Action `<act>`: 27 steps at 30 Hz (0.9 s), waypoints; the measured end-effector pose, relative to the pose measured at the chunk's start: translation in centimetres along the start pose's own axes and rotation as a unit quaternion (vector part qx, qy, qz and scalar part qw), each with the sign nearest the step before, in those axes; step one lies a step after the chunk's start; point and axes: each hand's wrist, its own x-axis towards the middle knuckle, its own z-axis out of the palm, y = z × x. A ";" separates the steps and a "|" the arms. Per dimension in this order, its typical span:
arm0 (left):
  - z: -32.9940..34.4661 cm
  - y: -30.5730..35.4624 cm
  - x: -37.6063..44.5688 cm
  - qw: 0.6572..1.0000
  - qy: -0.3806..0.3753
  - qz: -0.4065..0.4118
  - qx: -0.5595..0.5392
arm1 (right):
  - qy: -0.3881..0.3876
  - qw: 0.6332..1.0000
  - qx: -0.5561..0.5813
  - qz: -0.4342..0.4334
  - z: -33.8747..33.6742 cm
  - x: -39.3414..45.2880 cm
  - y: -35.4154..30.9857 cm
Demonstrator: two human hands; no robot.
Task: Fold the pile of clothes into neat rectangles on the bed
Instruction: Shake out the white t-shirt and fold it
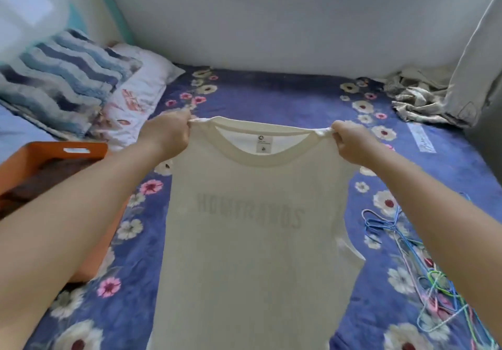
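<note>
A cream T-shirt (252, 241) hangs in the air in front of me, over the bed (271, 97) with its blue flowered sheet. Its back faces me: grey lettering shows through mirrored, and a label sits inside the collar. My left hand (165, 132) pinches the left shoulder by the collar. My right hand (353, 143) pinches the right shoulder. The shirt is stretched flat between both hands, and its hem runs out of view at the bottom.
An orange basket (54, 154) holding dark clothes stands at the left under my forearm. Pillows (81, 88) lie at the far left. A crumpled beige cloth (423, 99) sits far right by the wall. Several coloured wire hangers (423, 268) lie on the right.
</note>
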 end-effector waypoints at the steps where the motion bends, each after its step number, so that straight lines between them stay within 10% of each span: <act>1: 2.2 -0.5 0.9 0.999 -0.027 0.005 -0.036 | -0.020 1.000 -0.014 0.005 1.7 1.0 0.6; 11: 19.3 -3.8 8.8 0.984 -0.144 0.016 -0.100 | -0.188 0.962 -0.200 0.001 16.3 10.0 6.2; 27: 44.9 -3.0 18.3 0.990 -0.123 -0.046 0.044 | -0.039 0.986 -0.162 0.005 39.4 18.5 15.4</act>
